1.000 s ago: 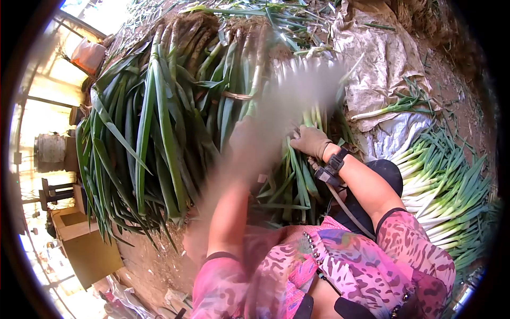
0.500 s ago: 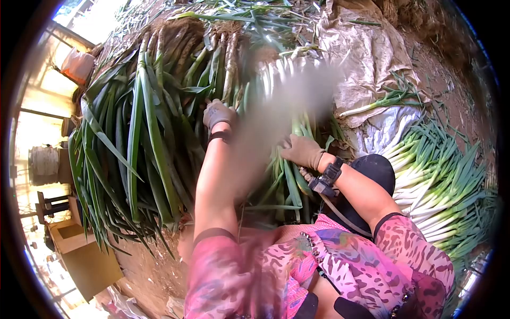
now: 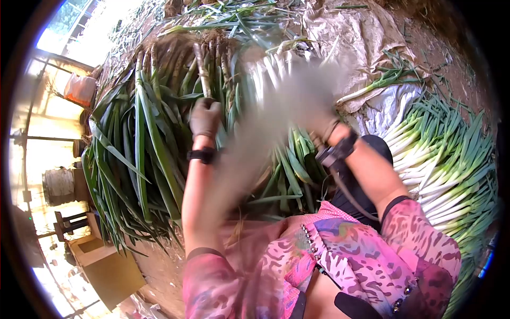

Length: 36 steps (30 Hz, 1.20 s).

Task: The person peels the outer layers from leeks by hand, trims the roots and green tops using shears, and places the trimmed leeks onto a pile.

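My left hand (image 3: pixel 205 118), in a tan glove, is closed around a long green onion (image 3: pixel 201 66), whose pale brown stalk and root end stick up past the fist. It is over a thick pile of unpeeled green onions (image 3: pixel 125 138) with brown roots. My right hand (image 3: pixel 320 121), also gloved, lies largely behind a grey blur across the view, so its fingers are hidden. Below that wrist hangs a nozzle with a hose (image 3: pixel 340 183). White-stemmed onions (image 3: pixel 271 72) lie beyond the blur, and green leaves (image 3: pixel 297 159) spread below my right hand.
On the right is a heap of clean white-and-green onions (image 3: pixel 435 170). A crumpled beige sheet (image 3: pixel 366 37) covers the ground behind, with a silvery sheet (image 3: pixel 390 106) near the heap. A yellowish box (image 3: pixel 106 271) stands at the lower left.
My left hand has moved left and a stalk now stands up from its fist. My right hand has risen to the right, away from the leaves, into the blur.
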Tool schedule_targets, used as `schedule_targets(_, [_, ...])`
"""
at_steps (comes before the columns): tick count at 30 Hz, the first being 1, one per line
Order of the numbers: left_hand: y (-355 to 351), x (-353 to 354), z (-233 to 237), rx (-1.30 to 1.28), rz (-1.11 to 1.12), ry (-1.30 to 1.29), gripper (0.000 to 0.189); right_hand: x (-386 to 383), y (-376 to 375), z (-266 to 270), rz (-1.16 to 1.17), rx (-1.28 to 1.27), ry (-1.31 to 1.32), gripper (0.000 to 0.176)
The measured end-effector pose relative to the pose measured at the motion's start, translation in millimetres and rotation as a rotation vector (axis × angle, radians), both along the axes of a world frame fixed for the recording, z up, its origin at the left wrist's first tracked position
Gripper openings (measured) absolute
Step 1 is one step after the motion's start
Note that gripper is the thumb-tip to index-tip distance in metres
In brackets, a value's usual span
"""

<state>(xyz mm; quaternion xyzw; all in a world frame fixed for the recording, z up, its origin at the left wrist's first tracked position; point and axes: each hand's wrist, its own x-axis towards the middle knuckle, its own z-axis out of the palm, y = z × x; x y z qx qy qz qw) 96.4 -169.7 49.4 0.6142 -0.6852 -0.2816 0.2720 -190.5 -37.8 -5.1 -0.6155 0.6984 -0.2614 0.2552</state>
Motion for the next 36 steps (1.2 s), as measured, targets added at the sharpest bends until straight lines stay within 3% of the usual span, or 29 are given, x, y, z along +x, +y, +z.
schedule_targets(1, [1.9, -10.5, -29.3, -0.056, -0.091, -0.052, 0.025, -32.6, -6.9, 9.2, -0.014, -0.028, 0.02, 0.057])
schedule_targets(3, [14.7, -43.4, -71.3, 0.112, -0.129, -0.033, 0.027, -100.2, -6.0, 24.6, -0.067, -0.025, 0.098, 0.054])
schedule_targets(8, [31.0, -113.3, -85.3, 0.325, -0.085, -0.238, 0.048, -237.1, 24.6, 18.7, -0.262, 0.232, 0.275, 0.049])
schedule_targets(9, [26.6, -120.5, -87.7, 0.324, -0.113, -0.345, 0.051, -255.6, 29.1, 10.8, -0.292, 0.347, 0.277, 0.058])
schedule_targets(10, [20.5, -124.9, -94.7, 0.342, -0.112, -0.39, 0.051, -270.9, 32.3, 2.1, -0.322, 0.462, 0.277, 0.069])
schedule_targets(12, [8.1, -135.0, -107.2, 0.374, -0.11, -0.48, 0.051, -282.8, 48.3, -29.1, -0.237, 0.469, 0.168, 0.065])
schedule_targets(13, [6.9, -143.5, -98.8, 0.391, -0.073, -0.502, 0.048, -284.5, 55.4, -51.3, -0.26, 0.542, 0.242, 0.065])
schedule_targets(16, [-0.7, -153.6, -77.6, 0.443, 0.029, -0.406, 0.045, -263.4, 58.8, -100.4, -0.16, 0.775, 0.362, 0.063])
schedule_targets(18, [-23.3, -131.3, -109.5, 0.588, 0.083, 0.029, 0.037, -252.3, 35.1, -129.6, -0.043, 0.719, 0.356, 0.055])
schedule_targets(20, [-45.6, -110.4, -131.7, 0.643, 0.124, 0.326, 0.031, -205.9, -17.9, -100.2, 0.041, 0.518, 0.257, 0.058])
schedule_targets(22, [-48.8, -94.4, -100.6, 0.705, 0.13, 0.448, 0.031, -192.1, -69.5, -106.6, 0.162, 0.368, 0.124, 0.062])
schedule_targets(23, [-47.7, -91.1, -95.8, 0.625, 0.126, 0.551, 0.038, -181.6, -93.5, -115.1, 0.19, 0.317, 0.073, 0.064])
schedule_targets(24, [-42.6, -89.2, -76.6, 0.615, 0.147, 0.577, 0.038, -138.6, -118.4, -67.8, 0.14, 0.447, 0.103, 0.065])
schedule_targets(26, [-36.3, -77.9, -66.1, 0.312, 0.044, 0.659, 0.033, -94.2, -161.6, -104.7, 0.27, 0.42, 0.143, 0.074])
schedule_targets(27, [-38.6, -66.8, -63.6, 0.532, 0.106, 0.742, 0.034, -71.3, -166.5, -102.2, 0.236, 0.436, 0.188, 0.077])
schedule_targets(28, [-35.8, -61.1, -65.3, 0.56, 0.098, 0.849, 0.032, -38.8, -162.3, -97.0, 0.034, 0.465, 0.247, 0.082])
schedule_targets(29, [-27.1, -52.4, -64.2, 0.372, -0.089, 0.694, 0.031, -5.6, -157.7, -89.8, -0.173, 0.489, 0.286, 0.087])
schedule_targets(31, [-14.4, -45.2, -53.6, 0.34, -0.165, 0.55, 0.031, 18.6, -152.0, -89.2, -0.528, 0.56, 0.251, 0.096])
schedule_targets(34, [-9.0, -32.2, -26.7, 0.55, 0.0, 0.559, 0.034, -1.3, -158.5, -84.8, -0.443, 0.531, 0.017, 0.089])
schedule_targets(36, [2.5, -21.9, 0.5, 0.649, 0.032, 0.766, 0.035, -15.1, -164.6, -75.8, -0.348, 0.374, -0.197, 0.082])
